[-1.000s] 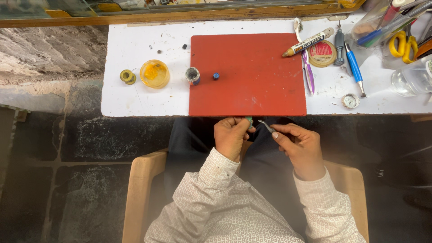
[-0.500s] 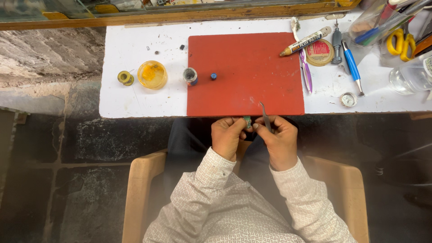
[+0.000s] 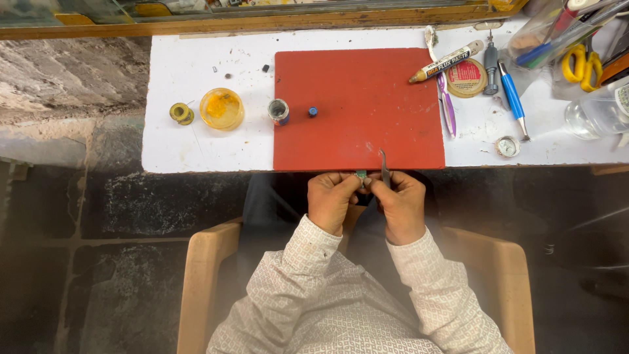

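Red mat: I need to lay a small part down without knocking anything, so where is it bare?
The red mat is bare except a small blue cap at its left edge. The white tabletop below the yellow dish is also free. The right end around the pens and scissors is crowded.

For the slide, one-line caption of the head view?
Left hand holds small green part, right hand holds tweezers, at red mat.
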